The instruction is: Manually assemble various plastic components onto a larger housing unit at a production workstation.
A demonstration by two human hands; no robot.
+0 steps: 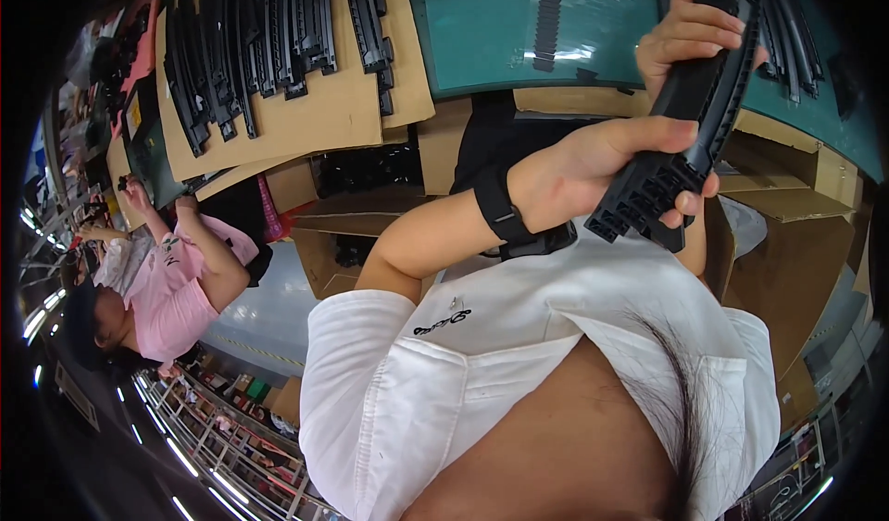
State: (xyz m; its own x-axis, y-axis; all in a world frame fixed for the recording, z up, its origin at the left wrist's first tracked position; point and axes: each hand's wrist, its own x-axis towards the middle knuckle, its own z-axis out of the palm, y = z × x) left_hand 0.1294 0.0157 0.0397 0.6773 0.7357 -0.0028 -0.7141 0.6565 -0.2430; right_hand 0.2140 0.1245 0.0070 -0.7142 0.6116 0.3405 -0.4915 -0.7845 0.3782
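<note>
Both hands grip a bundle of long black plastic strips [708, 104], held tilted in front of my chest at the right. Its lower end shows rows of small notched blocks. My left hand [583, 164], with a black watch on the wrist, closes around the lower part, thumb on top and fingertips showing at the far side. Higher up, my right hand [681, 44] wraps its fingers over the bundle from the left; its palm is hidden behind. How many strips are in the bundle cannot be told.
Similar black strips [269, 35] lie in rows on cardboard [319, 118] at the left. A green tabletop [472, 35] carries clear plastic with dark strips. More strips [787, 44] lie far right. Open cardboard boxes [778, 252] stand below. A person in pink [176, 289] works at the left.
</note>
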